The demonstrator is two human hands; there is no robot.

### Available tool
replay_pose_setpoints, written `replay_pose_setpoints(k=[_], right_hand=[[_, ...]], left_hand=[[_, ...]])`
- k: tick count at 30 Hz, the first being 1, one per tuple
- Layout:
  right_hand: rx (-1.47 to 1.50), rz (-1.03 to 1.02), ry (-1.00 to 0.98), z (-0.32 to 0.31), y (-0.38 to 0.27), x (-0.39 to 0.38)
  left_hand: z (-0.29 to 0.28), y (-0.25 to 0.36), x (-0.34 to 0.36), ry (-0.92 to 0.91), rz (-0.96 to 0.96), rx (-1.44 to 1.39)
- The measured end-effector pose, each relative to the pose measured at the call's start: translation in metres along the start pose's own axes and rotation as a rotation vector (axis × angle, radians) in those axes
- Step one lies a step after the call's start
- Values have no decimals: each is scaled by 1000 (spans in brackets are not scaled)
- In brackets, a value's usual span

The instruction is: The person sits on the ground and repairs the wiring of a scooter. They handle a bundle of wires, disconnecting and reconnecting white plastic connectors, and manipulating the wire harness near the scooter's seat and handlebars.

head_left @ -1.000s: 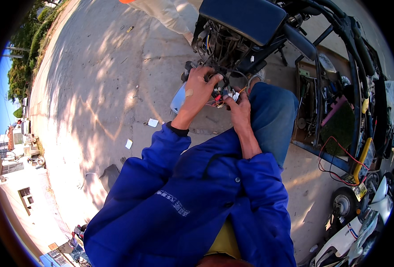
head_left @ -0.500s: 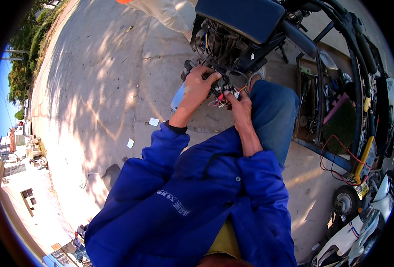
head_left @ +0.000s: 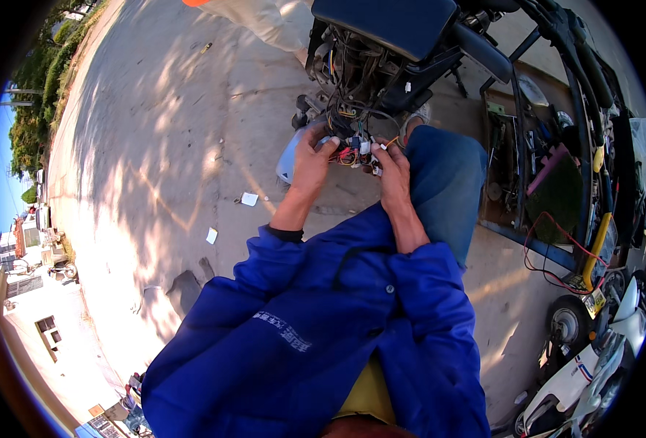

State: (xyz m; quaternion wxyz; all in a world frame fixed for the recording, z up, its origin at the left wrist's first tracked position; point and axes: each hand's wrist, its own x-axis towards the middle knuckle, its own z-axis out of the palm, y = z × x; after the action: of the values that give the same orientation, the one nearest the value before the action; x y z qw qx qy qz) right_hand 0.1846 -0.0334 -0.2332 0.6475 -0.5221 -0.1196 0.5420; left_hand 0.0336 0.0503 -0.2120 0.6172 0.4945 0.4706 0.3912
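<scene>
A bundle of coloured wires with plug connectors (head_left: pixel 350 152) hangs in front of me, below a black vehicle seat (head_left: pixel 388 25) with a mass of dark cables (head_left: pixel 356 62) under it. My left hand (head_left: pixel 312 162) is closed on the bundle's left side, its thumb pressed on the wires. My right hand (head_left: pixel 391 166) pinches wires at the right side, near a white connector (head_left: pixel 365 147) and an orange wire. Red, blue and white plugs show between the two hands. A pale blue panel (head_left: pixel 288 157) is partly hidden behind my left hand.
Another person's light trouser leg (head_left: pixel 264 22) stands beyond the seat. At right is a dark metal frame with a tool tray (head_left: pixel 501 157), a yellow-handled item (head_left: pixel 598 252) with red and black leads, and a parked white motorcycle (head_left: pixel 567 383). Paper scraps (head_left: pixel 249 198) lie on the concrete.
My left hand has come down and toward me along the wires. The bundle is spread wider, with a white connector and other plugs now showing. My right hand has shifted slightly.
</scene>
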Motion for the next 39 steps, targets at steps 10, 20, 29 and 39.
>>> replay_pose_setpoints(k=[10,20,29,39], right_hand=[[113,26,-68,-8,10,6],[142,-7,-85,-5,1,-2],[116,-102,-70,-4,-1,-5],[-42,-163,-36,-2,3,-3]], left_hand=[[4,12,-32,187,311,547],[23,18,-65,-44,253,489],[31,23,-65,-100,421,682],[38,23,-69,-96,706,1040]])
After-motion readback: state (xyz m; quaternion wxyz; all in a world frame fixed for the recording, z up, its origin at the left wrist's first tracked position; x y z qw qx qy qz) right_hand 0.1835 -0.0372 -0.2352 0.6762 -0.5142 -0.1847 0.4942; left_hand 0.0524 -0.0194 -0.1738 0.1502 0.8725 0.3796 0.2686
